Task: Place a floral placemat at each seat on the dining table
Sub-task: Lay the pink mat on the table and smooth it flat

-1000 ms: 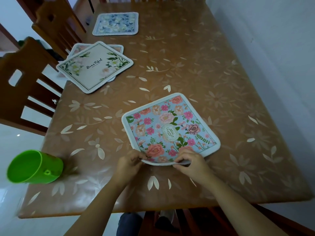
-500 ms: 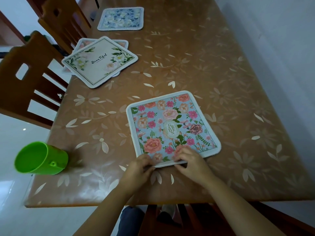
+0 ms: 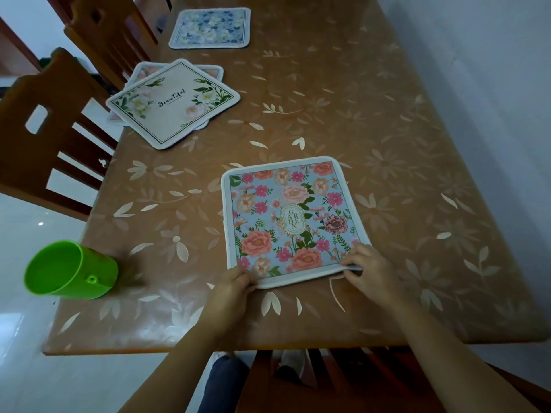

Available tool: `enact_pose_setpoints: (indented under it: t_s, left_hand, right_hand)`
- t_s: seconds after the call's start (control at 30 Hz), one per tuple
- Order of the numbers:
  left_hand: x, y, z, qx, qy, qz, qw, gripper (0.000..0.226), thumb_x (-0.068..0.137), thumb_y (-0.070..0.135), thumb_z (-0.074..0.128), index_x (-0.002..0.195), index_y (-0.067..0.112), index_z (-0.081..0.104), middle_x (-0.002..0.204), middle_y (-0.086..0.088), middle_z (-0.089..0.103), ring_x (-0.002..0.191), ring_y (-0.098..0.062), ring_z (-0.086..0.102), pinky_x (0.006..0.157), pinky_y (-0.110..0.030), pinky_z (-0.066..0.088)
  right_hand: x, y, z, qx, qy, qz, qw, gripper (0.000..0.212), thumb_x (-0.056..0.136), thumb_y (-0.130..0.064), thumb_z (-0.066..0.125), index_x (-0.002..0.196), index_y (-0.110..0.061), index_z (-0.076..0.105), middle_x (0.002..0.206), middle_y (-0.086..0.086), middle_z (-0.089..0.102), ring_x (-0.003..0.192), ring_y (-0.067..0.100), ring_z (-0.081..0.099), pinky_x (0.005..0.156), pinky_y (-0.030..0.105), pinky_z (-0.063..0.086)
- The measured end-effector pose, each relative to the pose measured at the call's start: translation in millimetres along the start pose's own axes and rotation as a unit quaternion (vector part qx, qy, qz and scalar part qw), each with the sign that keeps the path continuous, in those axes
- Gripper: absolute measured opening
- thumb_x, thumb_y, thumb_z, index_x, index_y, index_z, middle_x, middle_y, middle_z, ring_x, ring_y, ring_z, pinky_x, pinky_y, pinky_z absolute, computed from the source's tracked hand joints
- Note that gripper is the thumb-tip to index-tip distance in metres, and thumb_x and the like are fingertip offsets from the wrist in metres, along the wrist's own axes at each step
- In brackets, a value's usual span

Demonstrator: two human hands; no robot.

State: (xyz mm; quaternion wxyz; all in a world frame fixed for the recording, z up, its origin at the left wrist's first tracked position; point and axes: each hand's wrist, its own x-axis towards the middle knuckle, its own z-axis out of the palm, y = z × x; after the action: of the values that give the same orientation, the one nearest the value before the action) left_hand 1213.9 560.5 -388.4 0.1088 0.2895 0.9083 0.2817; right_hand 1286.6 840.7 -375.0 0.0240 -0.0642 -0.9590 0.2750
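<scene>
In the head view, the pink-flowered placemat (image 3: 286, 219) lies on the counter (image 3: 387, 129) close to its near edge. The left hand (image 3: 231, 289) and right hand (image 3: 371, 271) pinch its near corners, fingers (image 3: 359, 253) curled over the hem. A green cup (image 3: 71, 269) sits well to the left.

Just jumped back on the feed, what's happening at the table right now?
A person is setting the pink-flowered placemat at the near seat. The left hand and right hand each pinch its near edge at a corner, and the rest lies flat on the table. Along the left side, a cream placemat sits crooked on a partly hidden placemat by a chair, and a blue placemat lies farther up. A green cup sits near the left corner.
</scene>
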Motion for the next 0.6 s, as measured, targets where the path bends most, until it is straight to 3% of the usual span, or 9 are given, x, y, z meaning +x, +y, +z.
enact_pose_setpoints:
  t_s: [0.07,0.13,0.27,0.37,0.5,0.6]
  left_hand:
    - [0,4,0,0.022,-0.003,0.026,0.999,0.01,0.075,0.003,0.058,0.076,0.0,0.067,0.08,-0.018,0.065,0.075,-0.034,0.062,0.069,-0.039,0.055]
    - [0,7,1,0.037,0.009,0.043,0.998,0.01,0.074,0.006,0.058,0.073,0.002,0.066,0.076,-0.016,0.065,0.069,-0.032,0.063,0.063,-0.035,0.055]
    - [-4,12,6,0.029,-0.021,0.072,0.997,0.026,0.081,0.022,0.049,0.074,0.005,0.066,0.077,-0.013,0.065,0.069,-0.027,0.062,0.056,-0.026,0.051]
    - [-11,13,9,0.026,-0.025,0.077,0.996,0.011,0.075,0.016,0.065,0.076,0.005,0.066,0.08,-0.012,0.064,0.071,-0.027,0.061,0.057,-0.03,0.051]
    - [-14,15,9,0.039,-0.026,0.091,0.995,0.026,0.078,0.027,0.05,0.074,0.007,0.067,0.079,-0.009,0.065,0.077,-0.015,0.051,0.061,-0.03,0.048]
    - [-13,15,8,0.057,-0.034,0.107,0.992,0.004,0.072,0.011,0.07,0.074,0.008,0.068,0.079,-0.009,0.066,0.072,-0.025,0.061,0.059,-0.027,0.053]
  right_hand:
    - [-2,0,-2,-0.001,-0.004,-0.011,1.0,0.015,0.065,0.006,0.075,0.077,0.0,0.069,0.079,0.013,0.064,0.086,0.032,0.062,0.072,0.031,0.049]
    - [-7,2,-4,-0.006,-0.015,-0.021,1.0,0.013,0.065,0.006,0.075,0.075,0.0,0.069,0.077,0.014,0.063,0.084,0.033,0.062,0.071,0.034,0.052]
    - [-26,10,-9,-0.018,-0.028,-0.029,0.999,0.016,0.061,0.007,0.077,0.071,-0.001,0.069,0.074,0.013,0.063,0.076,0.03,0.064,0.068,0.02,0.046]
    - [-39,13,-7,-0.031,-0.033,-0.036,0.998,0.019,0.056,0.005,0.081,0.068,-0.004,0.069,0.071,0.009,0.063,0.07,0.024,0.063,0.064,0.013,0.04]
    - [-46,16,-5,-0.012,-0.05,-0.034,0.998,0.017,0.061,0.001,0.08,0.071,-0.005,0.068,0.074,0.009,0.061,0.073,0.024,0.062,0.064,0.021,0.046]
    - [-46,20,-6,0.0,-0.067,-0.024,0.997,0.014,0.068,-0.004,0.076,0.078,-0.005,0.068,0.083,0.009,0.06,0.084,0.022,0.058,0.071,0.028,0.047]
